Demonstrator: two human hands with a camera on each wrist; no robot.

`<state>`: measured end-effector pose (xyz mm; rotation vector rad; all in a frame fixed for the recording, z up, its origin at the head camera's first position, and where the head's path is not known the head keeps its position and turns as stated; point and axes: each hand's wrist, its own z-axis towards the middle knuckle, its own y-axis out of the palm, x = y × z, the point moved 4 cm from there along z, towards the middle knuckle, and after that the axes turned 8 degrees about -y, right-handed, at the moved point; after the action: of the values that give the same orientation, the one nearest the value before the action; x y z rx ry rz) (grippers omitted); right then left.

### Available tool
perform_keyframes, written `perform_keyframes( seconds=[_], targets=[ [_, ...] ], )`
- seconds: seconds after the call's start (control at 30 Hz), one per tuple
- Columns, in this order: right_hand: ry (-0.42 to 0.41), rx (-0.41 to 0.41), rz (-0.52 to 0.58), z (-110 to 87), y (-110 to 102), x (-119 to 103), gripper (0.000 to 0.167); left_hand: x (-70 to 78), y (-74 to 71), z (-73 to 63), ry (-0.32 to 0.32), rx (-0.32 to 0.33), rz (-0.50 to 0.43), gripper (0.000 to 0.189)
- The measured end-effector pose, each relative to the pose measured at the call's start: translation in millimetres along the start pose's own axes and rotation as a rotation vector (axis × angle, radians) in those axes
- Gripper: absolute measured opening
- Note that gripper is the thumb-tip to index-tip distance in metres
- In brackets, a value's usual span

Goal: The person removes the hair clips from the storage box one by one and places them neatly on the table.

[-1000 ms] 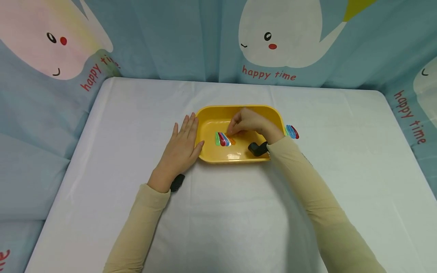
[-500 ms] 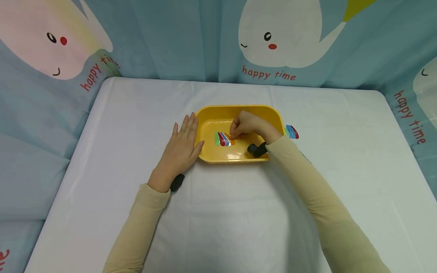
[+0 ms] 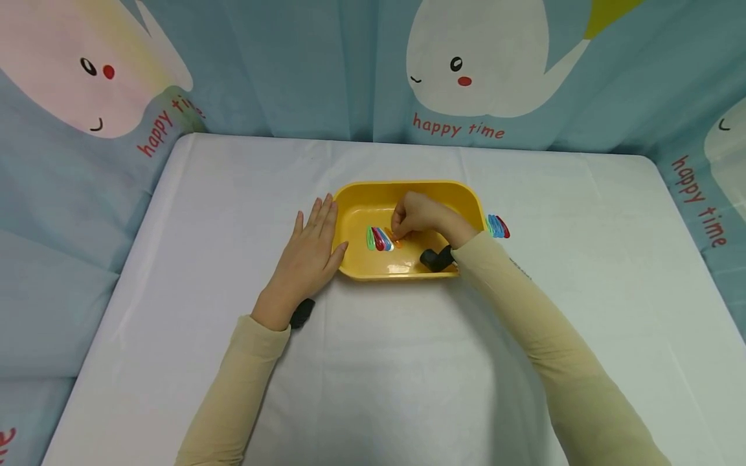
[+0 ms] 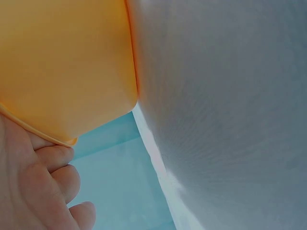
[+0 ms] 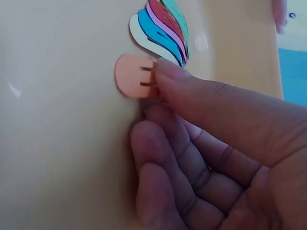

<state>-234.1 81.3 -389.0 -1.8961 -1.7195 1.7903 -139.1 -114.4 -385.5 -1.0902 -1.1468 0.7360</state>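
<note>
The yellow plastic tray [image 3: 408, 277] stands on the white table, with a row of coloured hair clips [image 3: 379, 239] lying on its floor. Green, red, pinkish, blue and white clips [image 5: 160, 28] fan out side by side in the right wrist view. Beside them, my right hand [image 3: 424, 213] pinches an orange hair clip [image 5: 132, 76] between thumb and index finger, its rounded end sticking out. My left hand [image 3: 305, 259] rests with straight fingers along the tray's left rim. In the left wrist view its fingers [image 4: 64, 182] touch the rim from outside.
More hair clips [image 3: 498, 226], blue, red and green, lie on the table just right of the tray, partly hidden by the right arm. A light blue curtain [image 3: 303, 71] with whale prints hangs behind the table [image 3: 559, 194].
My right hand has shifted slightly toward the near side of the tray, staying by the orange clip. The left hand and the tray have kept their places.
</note>
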Motion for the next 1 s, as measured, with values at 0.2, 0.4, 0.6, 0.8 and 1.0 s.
perform_keyframes(
  seconds=[0.2, 0.4, 0.6, 0.8, 1.0],
  targets=[
    [-0.009, 0.000, 0.037, -1.4, 0.3, -0.3, 0.007, -0.1, 0.2, -0.5, 0.002, 0.000, -0.004, 0.067],
    [0.017, 0.003, 0.110, -3.3, 0.8, -0.6, 0.006, -0.6, 1.5, -0.8, 0.001, 0.000, -0.014, 0.066],
    [0.029, 0.004, 0.151, -4.1, -0.1, 0.4, 0.008, -1.3, 2.2, 0.2, 0.003, 0.002, -0.016, 0.067],
    [0.017, -0.010, 0.174, -4.4, -0.3, -0.1, 0.009, -1.2, 1.6, 0.0, -0.001, -0.006, -0.009, 0.067],
    [0.002, 0.021, 0.195, -4.8, -2.0, -1.9, 0.006, -0.2, 0.4, -0.6, 0.000, -0.009, -0.014, 0.067]
  ],
)
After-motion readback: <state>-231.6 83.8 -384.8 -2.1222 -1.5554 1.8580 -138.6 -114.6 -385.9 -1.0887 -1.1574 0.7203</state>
